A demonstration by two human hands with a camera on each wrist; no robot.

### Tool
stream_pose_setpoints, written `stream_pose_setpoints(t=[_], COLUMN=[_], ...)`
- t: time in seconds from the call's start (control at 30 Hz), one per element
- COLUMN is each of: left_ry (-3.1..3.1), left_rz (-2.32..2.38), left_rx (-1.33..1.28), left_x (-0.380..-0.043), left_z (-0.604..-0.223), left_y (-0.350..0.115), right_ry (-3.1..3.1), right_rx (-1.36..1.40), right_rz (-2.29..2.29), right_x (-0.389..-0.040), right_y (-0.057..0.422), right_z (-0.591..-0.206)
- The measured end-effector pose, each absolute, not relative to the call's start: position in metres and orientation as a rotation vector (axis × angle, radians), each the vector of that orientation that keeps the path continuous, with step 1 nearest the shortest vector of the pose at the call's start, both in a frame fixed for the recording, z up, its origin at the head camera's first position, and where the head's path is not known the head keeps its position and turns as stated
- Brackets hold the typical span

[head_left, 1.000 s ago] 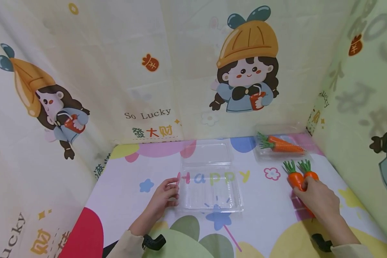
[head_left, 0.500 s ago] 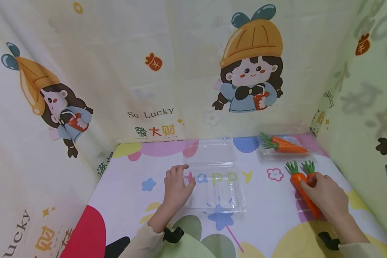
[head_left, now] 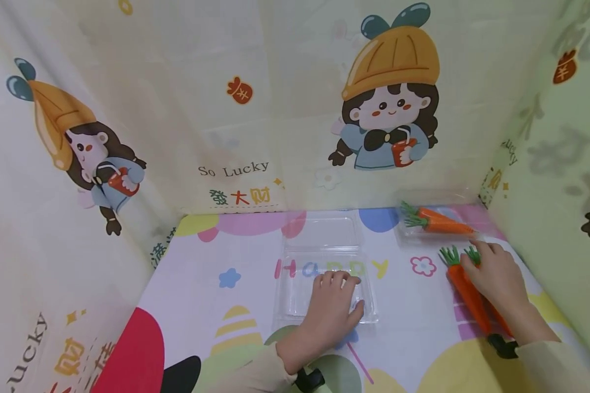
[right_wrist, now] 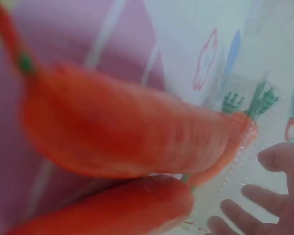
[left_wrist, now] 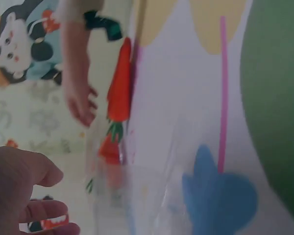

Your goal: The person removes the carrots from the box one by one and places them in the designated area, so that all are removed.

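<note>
My left hand (head_left: pixel 331 305) hovers over the base of an opened transparent plastic clamshell box (head_left: pixel 280 311), fingers loosely bent. The left wrist view shows that hand (left_wrist: pixel 19 186) holding nothing. At the right, two orange toy carrots (head_left: pixel 469 297) with green tops lie side by side. Over the right-hand carrot is my right hand (head_left: pixel 496 275), partly covering it. In the right wrist view, its fingers (right_wrist: pixel 257 196) are spread and apart from the near carrot (right_wrist: pixel 122 127). Beyond them, a second transparent box (head_left: pixel 405 234) bears two more carrots (head_left: pixel 442 222).
A printed cloth (head_left: pixel 187 289) covers the table. Cartoon-printed curtains (head_left: pixel 285 120) hang along the back and both sides. The clamshell's lid (head_left: pixel 324 232) lies folded back toward the rear curtain.
My left hand has moved from the box's left edge rightward over its base. My right hand has let go of the carrots and shifted slightly forward, its fingers straightening.
</note>
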State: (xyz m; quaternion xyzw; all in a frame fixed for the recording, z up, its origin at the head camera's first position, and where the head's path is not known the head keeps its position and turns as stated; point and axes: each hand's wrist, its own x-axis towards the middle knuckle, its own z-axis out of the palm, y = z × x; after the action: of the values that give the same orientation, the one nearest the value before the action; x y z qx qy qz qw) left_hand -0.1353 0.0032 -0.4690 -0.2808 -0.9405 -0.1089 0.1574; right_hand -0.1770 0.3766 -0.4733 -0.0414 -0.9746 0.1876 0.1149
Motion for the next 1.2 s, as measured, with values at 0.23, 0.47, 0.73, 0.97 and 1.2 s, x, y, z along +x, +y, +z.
stream_pose_setpoints(t=[0.23, 0.47, 0.73, 0.97, 1.2], left_ry=[-2.586, -2.645, -2.716, -2.774, -2.753], left_rz=[-0.143, 0.108, 0.178, 0.162, 0.126], left_rx=[-0.933, -0.972, -0.925, -0.881, -0.852], left_x=[-0.137, -0.143, -0.144, -0.145, -0.148], left_z=[-0.483, -0.491, -0.497, -0.501, -0.504], left_y=[0.039, 0.058, 0.063, 0.061, 0.046], right_ry=[-2.850, -2.770, -2.974, -2.979, -2.989], right_rx=[-0.047, -0.075, 0.002, -0.004, 0.047], right_rz=[0.553, 0.531, 0.456, 0.427, 0.363], right_x=[-0.209, -0.229, -0.240, -0.240, -0.244], right_y=[0.379, 0.378, 0.383, 0.380, 0.368], right_z=[-0.473, -0.471, -0.468, -0.470, -0.469])
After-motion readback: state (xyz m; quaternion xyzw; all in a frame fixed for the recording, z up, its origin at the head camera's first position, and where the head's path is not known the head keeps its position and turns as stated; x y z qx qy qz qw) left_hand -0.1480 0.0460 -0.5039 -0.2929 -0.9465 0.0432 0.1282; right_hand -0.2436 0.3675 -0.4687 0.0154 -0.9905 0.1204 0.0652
